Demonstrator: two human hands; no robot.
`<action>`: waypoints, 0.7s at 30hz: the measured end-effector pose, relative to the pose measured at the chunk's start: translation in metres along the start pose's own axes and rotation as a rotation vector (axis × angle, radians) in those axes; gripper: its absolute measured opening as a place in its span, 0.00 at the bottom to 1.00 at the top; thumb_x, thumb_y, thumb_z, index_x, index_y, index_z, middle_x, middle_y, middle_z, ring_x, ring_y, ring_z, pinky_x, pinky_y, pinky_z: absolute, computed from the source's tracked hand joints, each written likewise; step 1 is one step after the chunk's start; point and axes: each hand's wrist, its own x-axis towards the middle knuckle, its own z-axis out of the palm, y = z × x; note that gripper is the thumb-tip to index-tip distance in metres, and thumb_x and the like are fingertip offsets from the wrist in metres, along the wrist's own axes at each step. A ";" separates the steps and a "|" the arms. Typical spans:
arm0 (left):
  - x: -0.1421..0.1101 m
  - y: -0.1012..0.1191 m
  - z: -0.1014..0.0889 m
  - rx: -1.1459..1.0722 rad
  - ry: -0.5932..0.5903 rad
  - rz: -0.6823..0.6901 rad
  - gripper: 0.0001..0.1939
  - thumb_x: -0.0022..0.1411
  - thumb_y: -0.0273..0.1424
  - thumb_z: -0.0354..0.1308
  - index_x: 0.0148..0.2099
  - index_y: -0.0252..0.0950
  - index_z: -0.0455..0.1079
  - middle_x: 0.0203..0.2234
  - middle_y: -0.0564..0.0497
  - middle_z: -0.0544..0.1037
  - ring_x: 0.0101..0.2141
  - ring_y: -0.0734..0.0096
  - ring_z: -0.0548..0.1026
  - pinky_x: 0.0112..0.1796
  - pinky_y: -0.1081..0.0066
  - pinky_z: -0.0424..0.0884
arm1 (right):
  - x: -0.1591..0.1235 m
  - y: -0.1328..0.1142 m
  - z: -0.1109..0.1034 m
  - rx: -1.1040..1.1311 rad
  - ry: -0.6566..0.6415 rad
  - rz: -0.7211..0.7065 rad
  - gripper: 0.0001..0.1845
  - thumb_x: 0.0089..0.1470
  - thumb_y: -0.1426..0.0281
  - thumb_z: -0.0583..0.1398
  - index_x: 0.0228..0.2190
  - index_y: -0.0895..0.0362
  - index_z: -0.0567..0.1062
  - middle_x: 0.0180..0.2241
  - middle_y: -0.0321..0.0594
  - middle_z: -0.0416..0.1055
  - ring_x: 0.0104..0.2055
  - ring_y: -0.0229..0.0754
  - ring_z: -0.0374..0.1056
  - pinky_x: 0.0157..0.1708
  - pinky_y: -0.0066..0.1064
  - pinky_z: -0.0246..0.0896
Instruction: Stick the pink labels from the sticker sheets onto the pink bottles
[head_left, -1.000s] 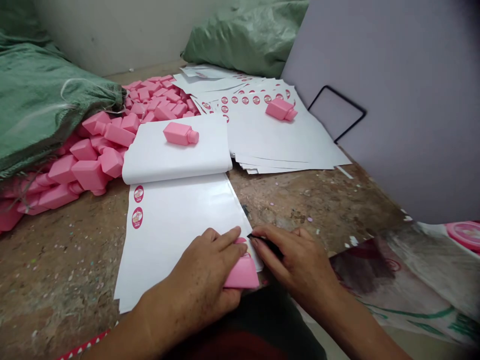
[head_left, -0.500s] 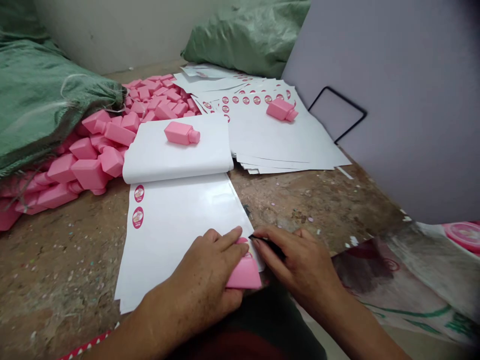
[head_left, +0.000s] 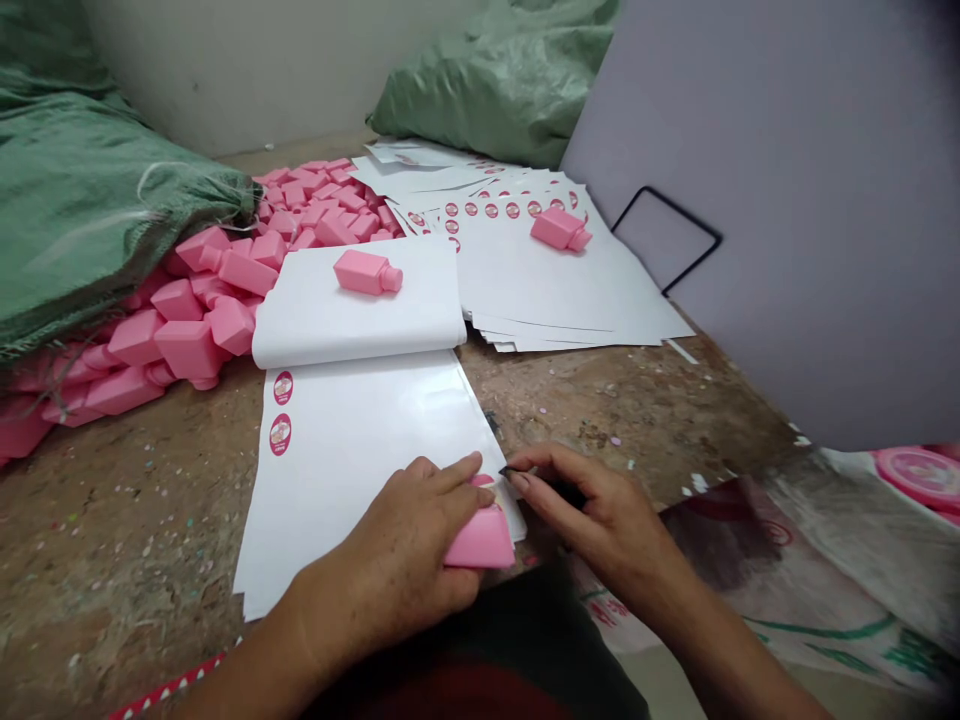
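Note:
My left hand (head_left: 416, 535) grips a pink plastic bottle (head_left: 481, 540) lying on its side at the near right edge of a white sticker sheet (head_left: 367, 460). Part of an oval label shows on the bottle beside my fingers. My right hand (head_left: 592, 510) is closed in a pinch around a thin dark pointed tool (head_left: 508, 471), whose tip is close to the label; most of the tool is hidden. Two oval pink labels (head_left: 280, 434) remain at the sheet's left edge. A capped pink bottle (head_left: 367, 272) lies on the folded-over top part of the sheets.
A heap of pink bottles (head_left: 187, 350) spills beside a green sack (head_left: 97, 220) at left. More label sheets (head_left: 555, 300) lie at right with one bottle (head_left: 560, 229) on them. Another green sack (head_left: 495, 90) is behind. A grey panel (head_left: 787, 200) with a black wire handle (head_left: 716, 240) borders the table.
The view has shifted slightly. My left hand and the bottle have barely moved; my right hand still pinches the dark tool near the label, its fingers a little raised.

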 end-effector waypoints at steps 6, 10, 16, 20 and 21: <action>-0.004 -0.002 -0.003 -0.101 0.013 -0.017 0.24 0.54 0.31 0.61 0.55 0.38 0.73 0.63 0.45 0.68 0.55 0.53 0.69 0.55 0.56 0.66 | -0.007 0.000 0.008 -0.246 0.137 -0.198 0.11 0.63 0.70 0.53 0.37 0.53 0.75 0.34 0.35 0.81 0.29 0.43 0.75 0.30 0.36 0.56; -0.001 -0.001 0.004 0.014 0.045 0.000 0.25 0.55 0.31 0.59 0.56 0.36 0.72 0.63 0.45 0.67 0.52 0.50 0.70 0.53 0.53 0.67 | -0.006 0.002 0.013 -0.315 0.151 -0.228 0.11 0.65 0.70 0.52 0.36 0.54 0.75 0.33 0.34 0.81 0.28 0.42 0.74 0.30 0.36 0.52; 0.001 0.002 0.004 0.047 0.016 -0.005 0.25 0.55 0.31 0.58 0.56 0.35 0.71 0.63 0.44 0.67 0.50 0.50 0.70 0.51 0.50 0.69 | -0.004 0.000 0.012 -0.330 0.145 -0.236 0.12 0.65 0.70 0.52 0.35 0.54 0.75 0.30 0.33 0.80 0.25 0.41 0.72 0.30 0.35 0.49; 0.001 0.000 0.004 0.035 0.025 0.010 0.24 0.56 0.31 0.57 0.56 0.35 0.71 0.62 0.44 0.68 0.49 0.51 0.70 0.50 0.51 0.69 | -0.003 -0.002 0.013 -0.353 0.152 -0.247 0.12 0.65 0.70 0.52 0.34 0.54 0.75 0.29 0.33 0.80 0.25 0.41 0.72 0.30 0.35 0.49; 0.001 0.000 0.004 0.032 0.026 0.013 0.24 0.56 0.31 0.57 0.55 0.35 0.71 0.62 0.44 0.68 0.49 0.51 0.70 0.50 0.51 0.69 | -0.003 -0.002 0.013 -0.350 0.154 -0.246 0.12 0.65 0.70 0.52 0.34 0.54 0.75 0.29 0.33 0.80 0.25 0.41 0.72 0.30 0.35 0.49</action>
